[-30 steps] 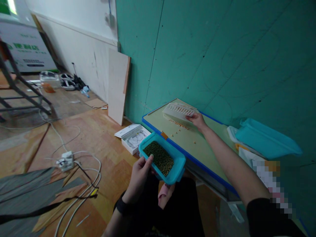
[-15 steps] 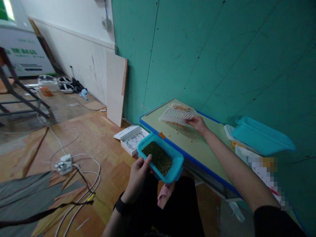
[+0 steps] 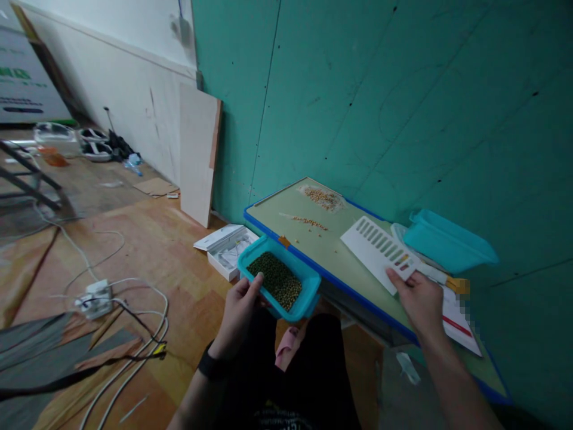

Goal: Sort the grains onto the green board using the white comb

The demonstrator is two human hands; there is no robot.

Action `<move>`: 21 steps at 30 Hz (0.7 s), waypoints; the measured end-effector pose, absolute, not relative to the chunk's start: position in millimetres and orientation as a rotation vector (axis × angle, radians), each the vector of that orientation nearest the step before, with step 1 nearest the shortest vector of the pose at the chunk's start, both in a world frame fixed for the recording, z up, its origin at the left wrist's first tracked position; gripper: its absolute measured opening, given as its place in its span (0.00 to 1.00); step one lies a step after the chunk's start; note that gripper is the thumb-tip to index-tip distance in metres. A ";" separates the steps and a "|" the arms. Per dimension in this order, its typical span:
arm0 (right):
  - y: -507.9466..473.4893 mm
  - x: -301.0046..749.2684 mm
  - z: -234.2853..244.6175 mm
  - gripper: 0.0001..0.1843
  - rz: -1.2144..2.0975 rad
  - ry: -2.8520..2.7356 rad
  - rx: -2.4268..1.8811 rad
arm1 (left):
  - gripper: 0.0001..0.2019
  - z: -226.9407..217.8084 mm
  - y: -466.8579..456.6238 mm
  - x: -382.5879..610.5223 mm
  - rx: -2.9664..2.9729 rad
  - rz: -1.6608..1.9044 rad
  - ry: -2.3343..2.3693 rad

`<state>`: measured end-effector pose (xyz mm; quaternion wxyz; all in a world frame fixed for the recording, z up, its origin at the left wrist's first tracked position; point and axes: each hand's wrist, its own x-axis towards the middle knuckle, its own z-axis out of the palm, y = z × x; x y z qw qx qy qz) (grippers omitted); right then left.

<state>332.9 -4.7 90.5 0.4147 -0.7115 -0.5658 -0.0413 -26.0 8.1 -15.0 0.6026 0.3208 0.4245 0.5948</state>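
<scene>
Slotted panel [image 3: 375, 255] slants lengthwise, upper left to lower right.

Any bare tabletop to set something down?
Two patches on the tabletop: the left corner, between blue edging and bean pile; and mid-table, between bean row and slotted white panel, bar a few stray beans. Crowded: the right end, with that panel, the right grip and the blue tub by the green wall.
</scene>
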 end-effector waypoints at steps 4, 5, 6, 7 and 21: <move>-16.2 318.3 87.2 0.20 -0.046 -1.355 -1.827 | 0.23 -14.3 9.0 -22.6 0.768 1.387 0.983; -14.7 313.6 87.9 0.20 -0.030 -1.356 -1.817 | 0.23 -14.1 9.0 -21.7 0.770 1.387 0.985; -13.2 309.0 88.5 0.19 -0.019 -1.361 -1.804 | 0.23 -13.9 8.9 -20.8 0.771 1.387 0.987; -12.2 304.5 88.8 0.19 -0.012 -1.370 -1.791 | 0.23 -13.7 8.7 -20.2 0.772 1.386 0.989; 31.3 221.7 82.7 0.18 0.031 -1.621 -1.558 | 0.25 1.3 18.0 -21.4 0.704 1.423 1.033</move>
